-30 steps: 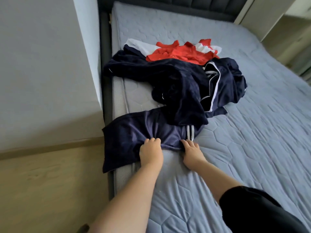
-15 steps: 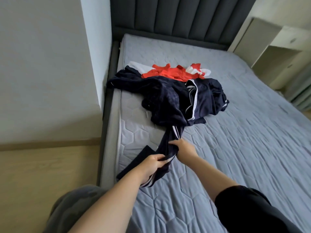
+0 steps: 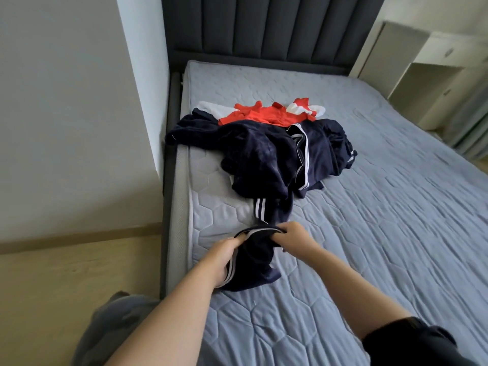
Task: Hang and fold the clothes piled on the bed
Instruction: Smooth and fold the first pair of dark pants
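A pile of dark navy clothes (image 3: 264,154) with white stripes lies on the left half of the grey quilted bed (image 3: 383,220). A red and white garment (image 3: 266,114) sits at the pile's far side. One navy striped garment (image 3: 253,262) trails from the pile toward me. My left hand (image 3: 221,257) grips its near striped part, and my right hand (image 3: 293,236) grips its bunched edge just to the right. Part of the garment hangs between my hands and drapes onto the mattress.
A dark padded headboard (image 3: 264,30) stands at the far end. A grey wall (image 3: 66,114) and wooden floor (image 3: 74,286) lie to the left of the bed frame. A cream cabinet (image 3: 422,70) stands at the far right.
Both hands went from pressing on the flat navy garment to gripping it bunched and drawing it out of the pile toward me. The view has pulled back and tilted up.
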`<state>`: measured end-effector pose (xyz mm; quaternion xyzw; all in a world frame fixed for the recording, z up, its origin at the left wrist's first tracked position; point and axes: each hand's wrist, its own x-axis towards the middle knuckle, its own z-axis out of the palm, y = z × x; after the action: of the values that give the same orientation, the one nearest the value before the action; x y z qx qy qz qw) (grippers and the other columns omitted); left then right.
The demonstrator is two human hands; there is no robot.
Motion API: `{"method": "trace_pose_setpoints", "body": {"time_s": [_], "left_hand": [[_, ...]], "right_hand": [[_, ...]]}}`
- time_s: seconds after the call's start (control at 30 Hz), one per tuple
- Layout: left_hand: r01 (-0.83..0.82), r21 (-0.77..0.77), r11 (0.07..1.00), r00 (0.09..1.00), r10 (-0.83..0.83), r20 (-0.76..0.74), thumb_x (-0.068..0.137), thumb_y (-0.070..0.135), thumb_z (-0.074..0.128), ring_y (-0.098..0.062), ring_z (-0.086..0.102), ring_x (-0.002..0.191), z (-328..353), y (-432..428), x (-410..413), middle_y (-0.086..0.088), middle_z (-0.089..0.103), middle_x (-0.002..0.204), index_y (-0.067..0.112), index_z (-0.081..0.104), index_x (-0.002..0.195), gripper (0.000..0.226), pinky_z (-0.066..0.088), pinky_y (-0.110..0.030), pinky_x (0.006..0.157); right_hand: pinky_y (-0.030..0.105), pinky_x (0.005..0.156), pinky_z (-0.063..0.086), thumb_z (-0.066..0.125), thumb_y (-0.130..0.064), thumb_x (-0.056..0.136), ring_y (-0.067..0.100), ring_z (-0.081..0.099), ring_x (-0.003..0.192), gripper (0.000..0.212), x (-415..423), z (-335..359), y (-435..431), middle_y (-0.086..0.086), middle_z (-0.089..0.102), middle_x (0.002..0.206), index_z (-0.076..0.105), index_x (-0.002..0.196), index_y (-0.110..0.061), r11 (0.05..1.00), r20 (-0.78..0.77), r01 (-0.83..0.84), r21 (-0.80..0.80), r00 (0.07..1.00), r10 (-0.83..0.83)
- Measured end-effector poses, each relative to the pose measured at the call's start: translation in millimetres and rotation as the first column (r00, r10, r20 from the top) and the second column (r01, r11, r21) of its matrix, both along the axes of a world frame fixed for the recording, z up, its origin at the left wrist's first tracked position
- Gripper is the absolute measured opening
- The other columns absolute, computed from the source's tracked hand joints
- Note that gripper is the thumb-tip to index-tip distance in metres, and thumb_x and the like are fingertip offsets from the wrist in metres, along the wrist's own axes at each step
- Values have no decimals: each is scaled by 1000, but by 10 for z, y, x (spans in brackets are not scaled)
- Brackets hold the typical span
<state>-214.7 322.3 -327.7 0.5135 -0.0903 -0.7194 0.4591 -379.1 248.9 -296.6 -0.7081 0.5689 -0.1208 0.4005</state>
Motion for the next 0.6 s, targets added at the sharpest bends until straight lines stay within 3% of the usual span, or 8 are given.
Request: {"method": "trace_pose_setpoints", "body": {"time_s": [0.07,0.13,0.17,0.23,0.33,0.43,0.5,0.6], "left_hand": [[-4,-25,1000,1000,5,20,95,24,56,-35,63,106,13,-20,-27,-21,68,111,2,67,111,30,46,-44,100],[-2,-68,998,1000,3,25,96,20,54,-36,61,110,14,-29,-60,-22,66,114,0,66,114,30,43,-46,104],[-3,-92,996,999,7,43,96,17,53,-35,62,110,13,-35,-71,-22,66,113,0,66,115,29,44,-45,103],[-2,-148,989,991,21,130,96,13,53,-31,64,107,36,-56,-71,-17,69,110,2,66,114,24,46,-42,101],[2,-178,984,975,38,217,94,10,56,-26,66,101,50,-103,-38,-12,71,103,10,69,103,16,49,-40,97],[-13,-177,984,961,61,271,93,10,58,-24,67,90,27,-144,-21,-10,71,93,12,70,94,12,52,-35,86],[-45,-167,985,927,103,361,92,13,59,-24,66,86,5,-171,4,-9,70,89,13,69,87,11,52,-32,80],[-125,-132,983,854,174,490,89,19,64,-23,62,81,-39,-235,80,-8,67,83,13,63,73,17,46,-27,67]], "right_hand": [[28,62,40,57,-5,75,18,54,67,22,-11,-96,-49,7,57,65,56,53,-8,975,44,170,-142,985,-165],[28,79,43,63,-10,76,22,55,96,11,9,-203,-129,10,55,93,58,67,-15,922,99,357,-147,933,-346],[30,90,43,66,-16,77,23,51,108,14,29,-244,-183,9,50,109,60,90,-14,889,129,453,-65,887,-443],[38,95,45,72,-28,78,26,50,113,71,75,-345,-279,5,43,129,36,137,-12,768,198,574,284,749,-632],[45,89,50,73,-28,81,33,54,110,93,156,-435,-406,10,40,135,11,149,-15,634,264,546,548,606,-750],[41,86,51,64,-6,85,30,56,105,66,229,-470,-550,14,49,120,30,141,-15,711,352,541,450,624,-698],[29,65,48,54,3,82,23,55,87,26,274,-388,-611,11,57,89,54,105,-10,792,348,539,288,711,-611],[27,55,39,47,2,80,20,50,72,15,227,-170,-651,5,52,68,54,73,-9,880,180,468,84,861,-475]]}}
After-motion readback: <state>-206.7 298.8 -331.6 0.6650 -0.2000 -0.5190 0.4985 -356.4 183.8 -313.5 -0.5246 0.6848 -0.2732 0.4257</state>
